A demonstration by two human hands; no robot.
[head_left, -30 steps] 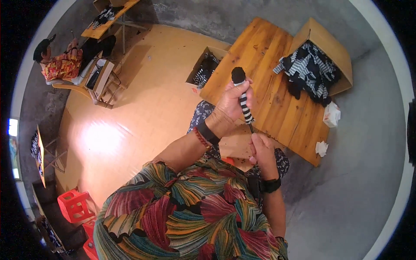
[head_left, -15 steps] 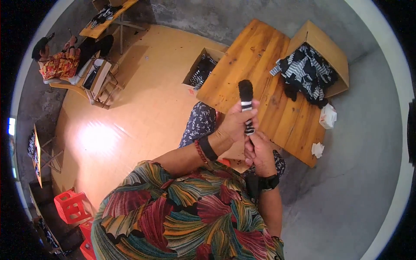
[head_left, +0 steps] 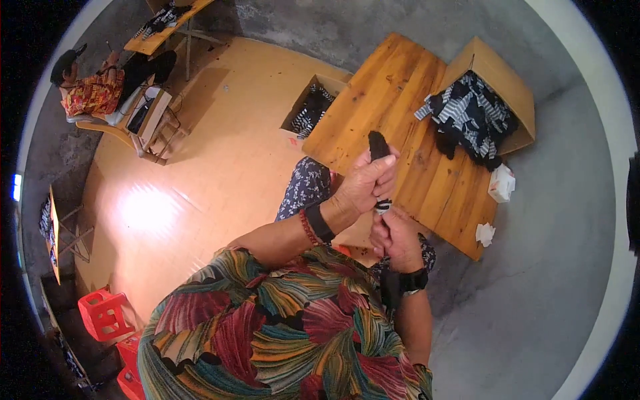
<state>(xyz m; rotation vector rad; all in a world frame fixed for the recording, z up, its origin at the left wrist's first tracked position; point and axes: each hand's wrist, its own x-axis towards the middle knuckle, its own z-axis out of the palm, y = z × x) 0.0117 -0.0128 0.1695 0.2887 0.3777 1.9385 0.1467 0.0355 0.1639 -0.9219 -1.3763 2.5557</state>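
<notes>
Over the near edge of the wooden table, my two hands hold one black-and-white striped sock (head_left: 379, 147), drawn out long and tilted slightly. My left hand (head_left: 365, 181) is wrapped round its middle, with the thumb along the near side and the dark end sticking out above. Just below, my right hand (head_left: 399, 239) is closed at the striped lower end. Whether a rod or tube sits inside the knit is hidden by my fingers. A heap of similar striped knit pieces (head_left: 467, 113) spills from a cardboard box (head_left: 523, 100) lying on the table.
The wooden table (head_left: 373, 87) carries a tissue box (head_left: 501, 183) and a crumpled tissue (head_left: 485, 233). Beside it, another carton (head_left: 293, 120) holds striped pieces. A co-worker (head_left: 93, 93) sits far left by another table (head_left: 157, 40). Red stools (head_left: 105, 315) stand lower left.
My left hand has closed further round the sock, covering the white stripes that showed before. The sock's dark tip has dropped slightly, and my right hand has shifted a little lower.
</notes>
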